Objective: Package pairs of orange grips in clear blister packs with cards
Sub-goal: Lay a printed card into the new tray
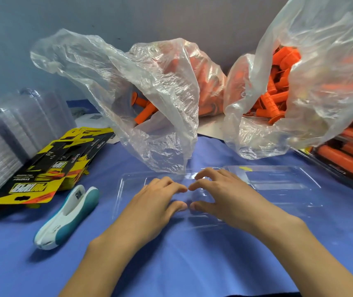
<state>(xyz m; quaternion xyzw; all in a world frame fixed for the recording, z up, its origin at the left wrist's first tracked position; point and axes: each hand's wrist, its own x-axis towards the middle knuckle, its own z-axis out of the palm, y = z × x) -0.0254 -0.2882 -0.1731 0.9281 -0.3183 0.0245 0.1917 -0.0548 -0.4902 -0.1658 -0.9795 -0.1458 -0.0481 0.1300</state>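
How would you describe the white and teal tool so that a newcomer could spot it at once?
Start on the blue cloth. Left of the person's left hand, beside the yellow and black cards, lies the white and teal tool. It is the only smooth, curved, two-coloured thing there.

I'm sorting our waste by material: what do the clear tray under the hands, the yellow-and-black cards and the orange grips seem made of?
Clear tray: thin rigid plastic, glossy; the blue cover shows through and its ridges glint.
Cards: probably printed cardboard, flat, with a punched hang-slot.
Orange grips: likely rubber or soft plastic, matte and ribbed; the look cannot settle which.
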